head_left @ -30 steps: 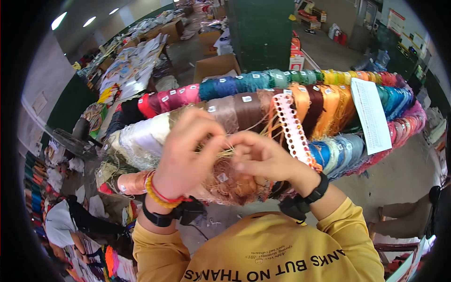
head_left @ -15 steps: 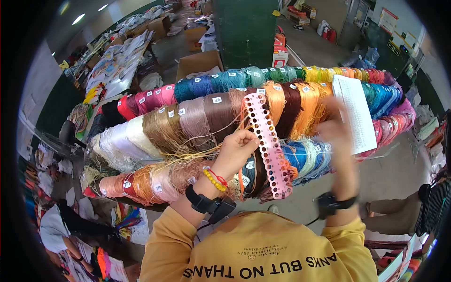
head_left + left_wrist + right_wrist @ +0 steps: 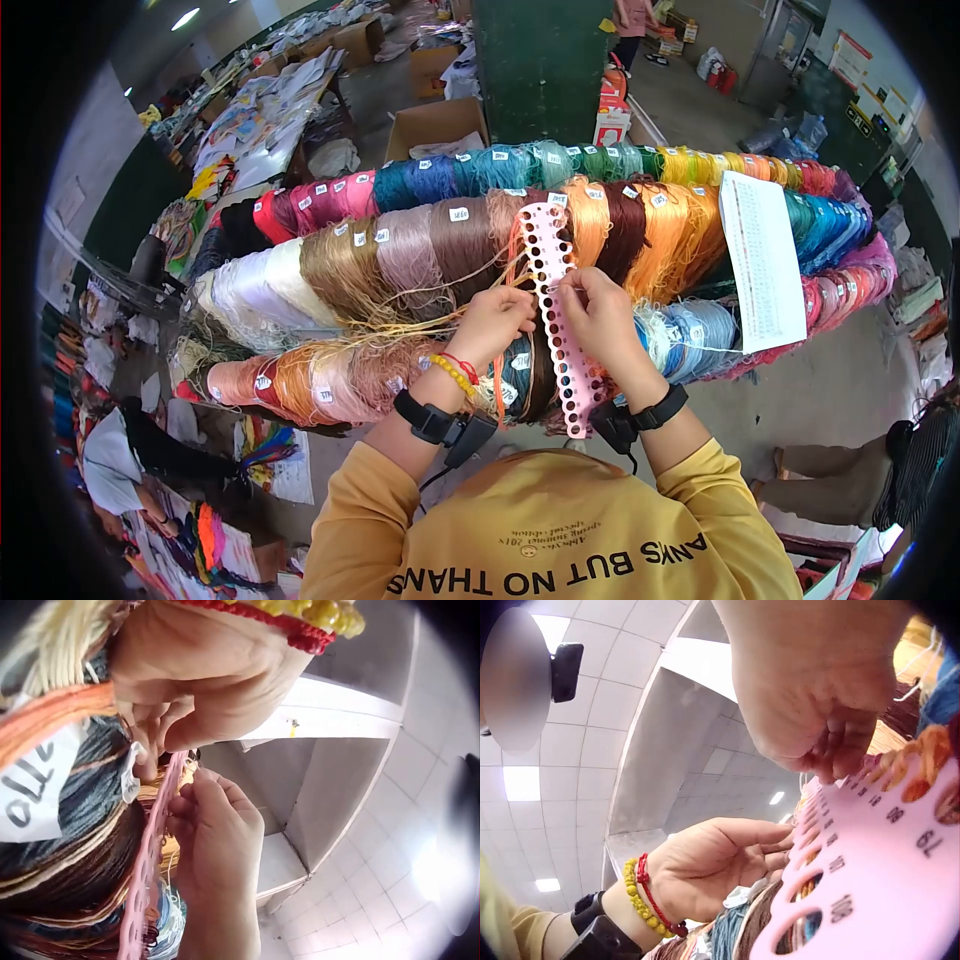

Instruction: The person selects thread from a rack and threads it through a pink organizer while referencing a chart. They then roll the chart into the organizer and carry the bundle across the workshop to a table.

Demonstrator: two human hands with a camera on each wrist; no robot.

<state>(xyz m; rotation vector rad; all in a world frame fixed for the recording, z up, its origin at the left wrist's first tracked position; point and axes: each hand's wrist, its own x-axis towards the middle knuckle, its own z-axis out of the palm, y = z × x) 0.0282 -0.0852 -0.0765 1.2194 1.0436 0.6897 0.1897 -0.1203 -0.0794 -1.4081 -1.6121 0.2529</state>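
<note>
A long pink thread card (image 3: 550, 262), punched with round holes along both edges, lies across rows of thread skeins. Printed numbers run beside its holes in the right wrist view, and orange thread (image 3: 930, 750) is looped through some of them. My left hand (image 3: 497, 325) pinches its left edge near the middle, with a yellow bead bracelet (image 3: 457, 372) at the wrist. On the opposite edge, my right hand (image 3: 598, 312) has curled fingers and pinches there; any thread between those fingertips is hidden. Pale yellow strands (image 3: 420, 325) run leftward beside my left hand.
Skeins (image 3: 420, 245) with white number labels fill several long rows under my hands. A printed white sheet (image 3: 762, 262) hangs over the rows at right. Behind stand a green pillar (image 3: 545, 75) and a cardboard box (image 3: 432, 128). Other people are at the edges of view.
Both hands first worked together over yellow strands left of the card. My left hand moved to the card's edge while my right reached toward the orange skeins, then came back to the card.
</note>
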